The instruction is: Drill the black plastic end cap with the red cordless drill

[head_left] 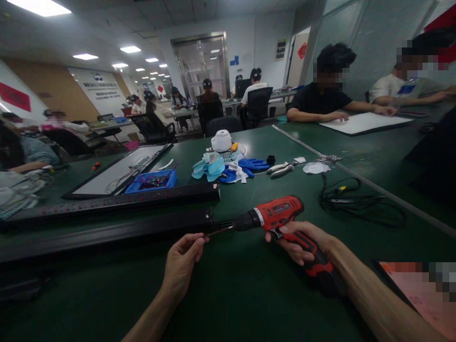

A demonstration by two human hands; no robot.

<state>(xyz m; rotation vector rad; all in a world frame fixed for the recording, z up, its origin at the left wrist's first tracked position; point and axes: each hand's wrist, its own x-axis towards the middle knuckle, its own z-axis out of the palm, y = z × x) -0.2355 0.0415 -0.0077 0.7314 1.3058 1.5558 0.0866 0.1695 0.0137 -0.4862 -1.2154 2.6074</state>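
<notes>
above the green table (228, 304), i have my left hand (180, 263) pinching a thin rod (218, 232) slanting up rightward toward the chuck; next, the red drill (281, 211) points left, barrel dipping slightly toward those fingertips, its handle gripped by my right hand (316, 233).

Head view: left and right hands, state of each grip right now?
Left hand: closed, pinching the end of a thin rod.
Right hand: closed, holding the red drill.

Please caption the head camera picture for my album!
Right hand grips a red drill; left hand pinches a thin rod.
</notes>
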